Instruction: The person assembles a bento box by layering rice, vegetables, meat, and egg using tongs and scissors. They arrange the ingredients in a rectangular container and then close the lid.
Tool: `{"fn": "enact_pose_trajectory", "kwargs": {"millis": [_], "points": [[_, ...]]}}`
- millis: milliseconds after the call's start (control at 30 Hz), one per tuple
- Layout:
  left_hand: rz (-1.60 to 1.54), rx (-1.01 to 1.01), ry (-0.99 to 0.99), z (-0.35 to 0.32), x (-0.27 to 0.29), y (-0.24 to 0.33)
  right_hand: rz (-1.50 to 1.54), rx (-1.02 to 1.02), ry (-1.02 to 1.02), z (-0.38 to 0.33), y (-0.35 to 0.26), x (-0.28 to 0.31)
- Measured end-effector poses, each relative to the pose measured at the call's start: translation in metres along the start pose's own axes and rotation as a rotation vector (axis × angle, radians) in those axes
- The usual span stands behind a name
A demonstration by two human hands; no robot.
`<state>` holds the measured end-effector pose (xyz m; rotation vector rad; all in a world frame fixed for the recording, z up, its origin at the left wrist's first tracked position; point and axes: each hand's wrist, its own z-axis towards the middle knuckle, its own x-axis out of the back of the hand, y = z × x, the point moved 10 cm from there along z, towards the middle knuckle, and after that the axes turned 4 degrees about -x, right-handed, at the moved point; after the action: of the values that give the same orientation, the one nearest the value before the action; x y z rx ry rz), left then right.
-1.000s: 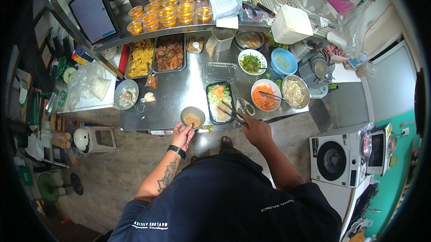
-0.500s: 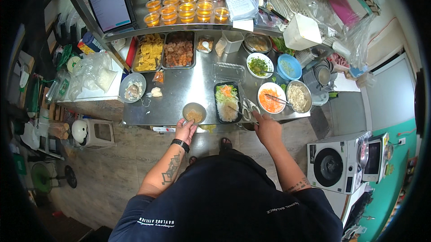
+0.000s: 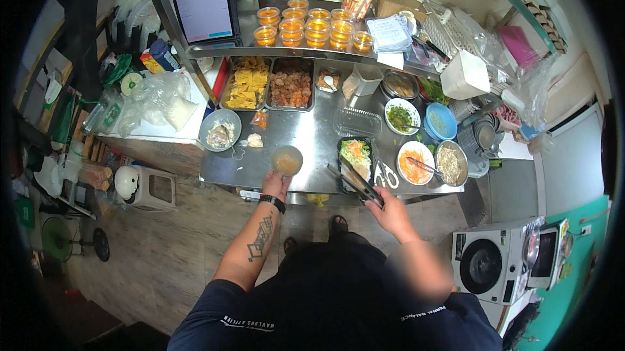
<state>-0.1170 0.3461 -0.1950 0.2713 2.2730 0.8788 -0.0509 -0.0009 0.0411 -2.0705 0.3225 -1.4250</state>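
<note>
My left hand (image 3: 277, 185) grips the near rim of a small metal bowl (image 3: 294, 152) with light brown crumbly food (image 3: 285, 166) in it, at the table's front edge. In my right hand (image 3: 388, 213) is a pair of metal tongs (image 3: 359, 185), pointing left over the near end of a black takeaway tray. That tray (image 3: 340, 149) holds shredded lettuce (image 3: 355, 151) and carrot; the tongs partly hide the pale food at its near end. White-handled scissors (image 3: 388, 175) lie right of the tray, and a clear plastic lid (image 3: 359, 122) is behind it.
Right of the tray stand bowls of shredded carrot (image 3: 411, 167), bean sprouts (image 3: 450, 163) and chopped greens (image 3: 401, 116). Pans of yellow chips (image 3: 247, 81) and browned meat (image 3: 291, 84) sit at the back, under a shelf of orange sauce cups (image 3: 317, 32). A grey bowl (image 3: 220, 131) is at left.
My right hand has lifted the tongs off the tray's pale food and brought them left and nearer me. My left hand keeps the bowl. The whole view has shifted slightly.
</note>
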Motion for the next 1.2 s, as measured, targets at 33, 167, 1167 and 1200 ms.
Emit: {"fn": "enact_pose_trajectory", "kwargs": {"millis": [33, 167, 1167, 1200], "points": [[-0.005, -0.028, 0.048, 0.014, 0.008, 0.011, 0.035, 0.007, -0.020, -0.001, -0.001, -0.005], [-0.063, -0.021, 0.191, 0.036, 0.024, 0.033, 0.205, 0.074, -0.048, 0.011, 0.018, -0.022], [1.506, -0.341, -0.069, 0.182, -0.088, 0.161, -0.287, -0.057, 0.172, 0.132, 0.162, -0.056], [1.358, -0.144, -0.116, 0.183, -0.117, 0.143, -0.295, -0.145, 0.152, 0.128, 0.181, -0.058]]}}
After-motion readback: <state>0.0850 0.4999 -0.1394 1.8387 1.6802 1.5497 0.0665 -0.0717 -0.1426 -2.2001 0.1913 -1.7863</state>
